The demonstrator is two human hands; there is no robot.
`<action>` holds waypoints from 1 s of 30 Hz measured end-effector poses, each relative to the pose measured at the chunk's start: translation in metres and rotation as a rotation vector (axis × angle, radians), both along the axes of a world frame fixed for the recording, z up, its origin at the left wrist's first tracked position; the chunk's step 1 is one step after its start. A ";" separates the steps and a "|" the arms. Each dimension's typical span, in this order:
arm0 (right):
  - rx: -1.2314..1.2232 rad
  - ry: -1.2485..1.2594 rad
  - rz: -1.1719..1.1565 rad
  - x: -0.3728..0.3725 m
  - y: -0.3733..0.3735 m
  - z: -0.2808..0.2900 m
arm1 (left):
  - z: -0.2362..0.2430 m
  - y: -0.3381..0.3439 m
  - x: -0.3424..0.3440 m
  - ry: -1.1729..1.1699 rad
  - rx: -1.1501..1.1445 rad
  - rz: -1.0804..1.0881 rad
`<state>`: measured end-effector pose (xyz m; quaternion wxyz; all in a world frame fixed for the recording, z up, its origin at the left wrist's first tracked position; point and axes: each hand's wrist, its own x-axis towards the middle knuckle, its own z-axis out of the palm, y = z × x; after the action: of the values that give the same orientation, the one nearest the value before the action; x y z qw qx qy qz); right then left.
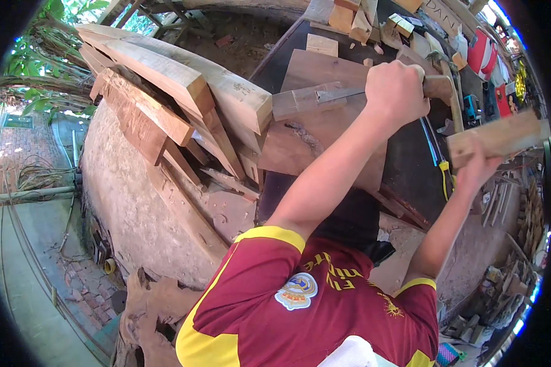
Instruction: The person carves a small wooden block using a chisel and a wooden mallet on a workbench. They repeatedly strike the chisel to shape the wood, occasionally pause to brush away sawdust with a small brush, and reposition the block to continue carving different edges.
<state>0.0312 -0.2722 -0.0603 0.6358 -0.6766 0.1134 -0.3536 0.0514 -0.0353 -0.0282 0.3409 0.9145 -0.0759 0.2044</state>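
Note:
My left hand (396, 92) is closed in a fist around a chisel. The flat metal blade of the chisel (342, 94) points left, its tip at a short, pale wooden piece (300, 101) with marks across it. That piece lies on a broad brown board (342, 137) on the dark bench. Off to the right, my right hand (476, 165) grips a thick wooden block (497, 137) raised beside the bench and slightly blurred. Just right of my left fist shows a brown wooden handle (439, 88); whether it belongs to the chisel I cannot tell.
Long wooden beams (226, 85) lean at the left, their ends close to the bench. Offcuts (342, 18) crowd the far side. A yellow-handled tool (445, 174) lies near the bench's right edge, and a red-and-white object (482, 54) stands far right. A gnarled stump (156, 318) is lower left.

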 end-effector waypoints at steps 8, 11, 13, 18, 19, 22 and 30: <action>-0.570 0.202 0.244 -0.018 -0.007 0.008 | -0.008 0.024 -0.001 0.056 0.088 0.129; -0.369 0.076 0.124 -0.037 0.009 0.002 | -0.008 0.025 -0.012 0.014 0.077 0.037; -0.719 0.101 0.164 -0.054 0.016 -0.007 | -0.007 0.022 -0.033 0.041 0.057 -0.050; -0.927 0.280 0.425 -0.091 0.063 0.001 | -0.008 0.003 -0.119 0.012 0.030 -0.538; -0.962 0.264 0.476 -0.093 0.074 0.001 | -0.011 0.004 -0.135 -0.007 0.019 -0.569; -1.096 0.549 0.411 -0.099 0.098 0.004 | -0.012 0.013 -0.165 -0.050 -0.096 -0.688; -1.136 0.103 0.356 -0.116 0.103 -0.011 | 0.000 0.040 -0.203 -0.280 -0.291 -0.469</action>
<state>-0.0847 -0.1697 -0.0710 0.2177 -0.9356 -0.1779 -0.2136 -0.1514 0.0051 -0.0282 0.4924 0.7766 -0.3009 0.2528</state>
